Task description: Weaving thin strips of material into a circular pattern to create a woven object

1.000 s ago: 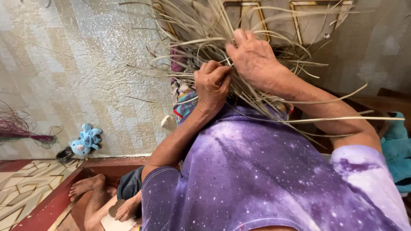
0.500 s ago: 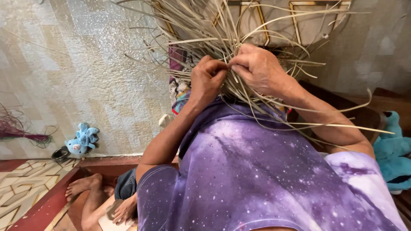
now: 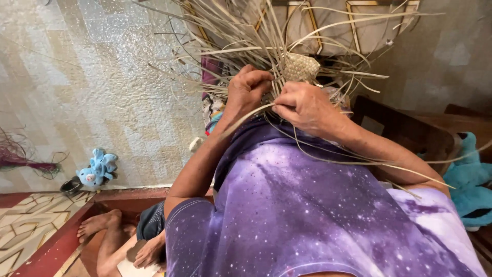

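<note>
As the view runs out from the purple shirt (image 3: pixel 307 215) at the near edge, both forearms are seen raised in front of the chest, and the work is held up between them rather than laid on any surface. The left hand (image 3: pixel 247 91) is curled nearly closed, its fingers (image 3: pixel 259 77) wrapped round a bunch of dry pale strips (image 3: pixel 230 36). Just beside it, the right hand (image 3: pixel 307 106) is closed too, with one strip pinched between thumb and fingertips at its near edge; a long strip trails from there down across the right arm.

Directly behind the knuckles, touching both hands, a small woven patch (image 3: pixel 301 66) is held, and loose ends fan out from it in every direction. The step in hand is judged to be the interlacing of one strip into that patch. For the next move, the bunch would need to be held taut on the left, the pinched strip passed over and under its neighbours, and then drawn snug against the finished weave without the ends being let slip.

Lower left, bare feet (image 3: pixel 102 228) are tucked on the floor. Further off, a blue soft toy (image 3: pixel 97 169) is propped against the pale wall (image 3: pixel 77 77), and a teal toy (image 3: pixel 469 177) is seen at the right by dark wooden furniture (image 3: pixel 405 133).
</note>
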